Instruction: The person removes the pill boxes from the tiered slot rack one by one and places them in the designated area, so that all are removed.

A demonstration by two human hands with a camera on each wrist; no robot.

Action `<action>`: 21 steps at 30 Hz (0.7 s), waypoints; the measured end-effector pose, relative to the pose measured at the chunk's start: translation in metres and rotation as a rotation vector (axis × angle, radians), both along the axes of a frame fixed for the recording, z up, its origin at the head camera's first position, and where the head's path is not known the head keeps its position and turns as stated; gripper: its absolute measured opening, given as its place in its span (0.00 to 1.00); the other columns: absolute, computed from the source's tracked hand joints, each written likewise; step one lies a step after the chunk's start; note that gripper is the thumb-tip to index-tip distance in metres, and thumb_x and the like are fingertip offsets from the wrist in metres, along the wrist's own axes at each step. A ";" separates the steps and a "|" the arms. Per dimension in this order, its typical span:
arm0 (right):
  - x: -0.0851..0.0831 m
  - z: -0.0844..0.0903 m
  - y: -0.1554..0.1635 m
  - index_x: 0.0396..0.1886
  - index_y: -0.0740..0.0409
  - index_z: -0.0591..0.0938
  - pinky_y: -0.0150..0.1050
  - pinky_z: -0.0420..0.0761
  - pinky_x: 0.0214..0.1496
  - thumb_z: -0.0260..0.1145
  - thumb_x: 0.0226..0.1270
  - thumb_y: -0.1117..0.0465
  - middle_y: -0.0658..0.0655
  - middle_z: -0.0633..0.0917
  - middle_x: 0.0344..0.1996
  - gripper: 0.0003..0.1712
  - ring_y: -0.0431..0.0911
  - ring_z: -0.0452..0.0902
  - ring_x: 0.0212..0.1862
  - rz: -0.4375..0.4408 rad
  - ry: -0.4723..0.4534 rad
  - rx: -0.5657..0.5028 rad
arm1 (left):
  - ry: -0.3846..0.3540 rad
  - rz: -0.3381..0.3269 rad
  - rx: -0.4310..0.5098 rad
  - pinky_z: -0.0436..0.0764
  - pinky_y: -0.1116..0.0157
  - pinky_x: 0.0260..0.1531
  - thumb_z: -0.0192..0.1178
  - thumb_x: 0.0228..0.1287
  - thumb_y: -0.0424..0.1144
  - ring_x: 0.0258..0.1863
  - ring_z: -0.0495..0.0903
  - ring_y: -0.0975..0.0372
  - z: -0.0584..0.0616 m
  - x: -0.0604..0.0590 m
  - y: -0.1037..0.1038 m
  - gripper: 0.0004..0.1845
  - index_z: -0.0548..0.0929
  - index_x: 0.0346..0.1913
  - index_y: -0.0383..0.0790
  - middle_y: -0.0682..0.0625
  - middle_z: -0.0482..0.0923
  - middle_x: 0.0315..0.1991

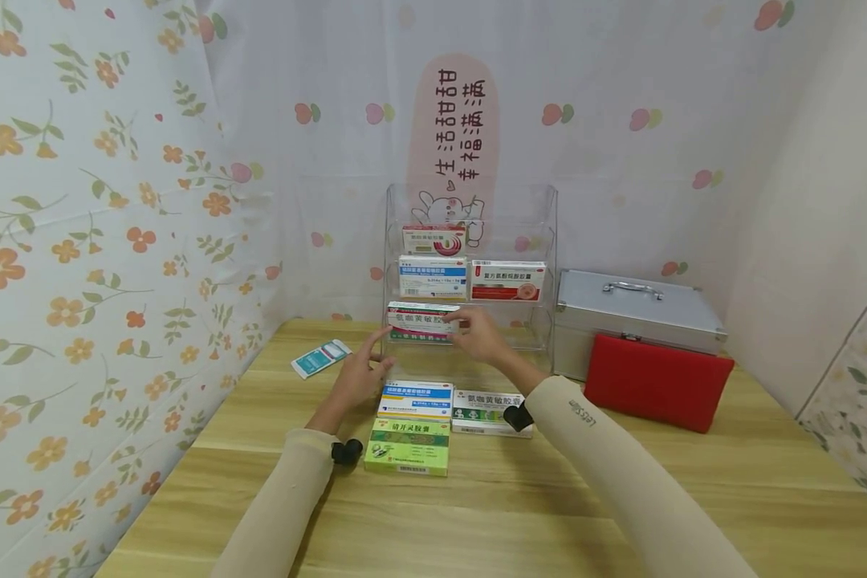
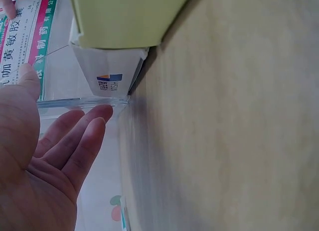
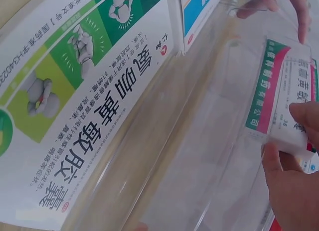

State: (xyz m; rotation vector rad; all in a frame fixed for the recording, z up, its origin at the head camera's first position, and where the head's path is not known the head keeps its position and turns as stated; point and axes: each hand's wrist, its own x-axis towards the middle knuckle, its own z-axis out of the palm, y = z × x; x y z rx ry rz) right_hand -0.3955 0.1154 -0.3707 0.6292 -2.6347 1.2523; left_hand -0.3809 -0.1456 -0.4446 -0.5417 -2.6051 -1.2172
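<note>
A white medicine box (image 1: 422, 321) with pink and green stripes stands in the lowest tier of a clear acrylic rack (image 1: 470, 347). My right hand (image 1: 477, 335) holds its right end, with the thumb and a finger (image 3: 271, 159) at its edges in the right wrist view. At the left end, my left hand (image 1: 361, 373) touches the box with one fingertip. Its other fingers (image 2: 89, 136) extend loosely beside the rack's clear side in the left wrist view. Before the rack lie a blue-and-white box (image 1: 415, 399), a green box (image 1: 408, 445) and a white-and-green box (image 1: 487, 409).
Higher tiers hold a small red-and-white box (image 1: 433, 239), a blue-and-white box (image 1: 433, 278) and a red-and-white box (image 1: 508, 281). A teal-and-white packet (image 1: 320, 359) lies on the wooden table (image 1: 433, 530) at left. On the right, a red pouch (image 1: 657, 381) leans against a silver case (image 1: 636, 309).
</note>
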 end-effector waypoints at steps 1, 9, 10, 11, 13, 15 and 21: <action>-0.001 0.000 0.000 0.54 0.63 0.84 0.51 0.77 0.59 0.68 0.63 0.71 0.63 0.80 0.59 0.18 0.62 0.76 0.59 0.002 0.007 0.000 | 0.001 0.002 0.001 0.76 0.64 0.25 0.57 0.74 0.45 0.18 0.76 0.61 0.000 0.000 0.000 0.33 0.57 0.76 0.63 0.36 0.83 0.51; 0.002 0.004 0.004 0.54 0.62 0.82 0.52 0.77 0.58 0.65 0.66 0.72 0.62 0.76 0.60 0.17 0.58 0.73 0.58 -0.058 0.059 -0.062 | 0.009 0.003 0.006 0.77 0.63 0.25 0.57 0.74 0.43 0.17 0.77 0.61 0.002 0.003 0.002 0.32 0.59 0.76 0.60 0.35 0.83 0.50; 0.003 0.005 0.004 0.54 0.62 0.83 0.51 0.78 0.57 0.64 0.65 0.73 0.62 0.76 0.59 0.17 0.57 0.73 0.57 -0.070 0.074 -0.074 | 0.012 0.005 0.004 0.77 0.63 0.26 0.57 0.74 0.43 0.18 0.77 0.61 0.002 0.004 0.003 0.32 0.59 0.76 0.60 0.35 0.83 0.50; 0.003 0.006 0.004 0.53 0.62 0.83 0.50 0.78 0.57 0.64 0.65 0.73 0.62 0.77 0.56 0.17 0.56 0.73 0.55 -0.079 0.090 -0.086 | 0.010 0.008 0.002 0.77 0.63 0.27 0.57 0.74 0.43 0.19 0.78 0.61 0.002 0.004 0.003 0.32 0.59 0.76 0.60 0.35 0.83 0.50; 0.005 0.009 0.005 0.52 0.62 0.83 0.48 0.80 0.55 0.64 0.65 0.74 0.62 0.76 0.53 0.17 0.56 0.74 0.52 -0.089 0.125 -0.113 | 0.002 0.014 -0.002 0.77 0.63 0.28 0.57 0.74 0.43 0.20 0.78 0.60 0.003 0.004 0.004 0.32 0.58 0.76 0.60 0.36 0.83 0.51; 0.006 0.011 0.007 0.51 0.62 0.84 0.47 0.81 0.54 0.63 0.64 0.74 0.63 0.76 0.51 0.16 0.55 0.76 0.51 -0.086 0.152 -0.144 | -0.008 0.019 -0.008 0.77 0.63 0.29 0.56 0.74 0.44 0.22 0.78 0.61 0.002 0.004 0.004 0.32 0.57 0.76 0.61 0.37 0.83 0.51; 0.013 0.014 0.013 0.52 0.63 0.84 0.49 0.81 0.54 0.65 0.64 0.74 0.64 0.77 0.52 0.16 0.59 0.79 0.53 -0.069 0.172 -0.198 | -0.015 0.023 -0.012 0.77 0.63 0.27 0.56 0.74 0.45 0.21 0.78 0.60 0.002 0.005 0.004 0.33 0.57 0.77 0.62 0.37 0.83 0.51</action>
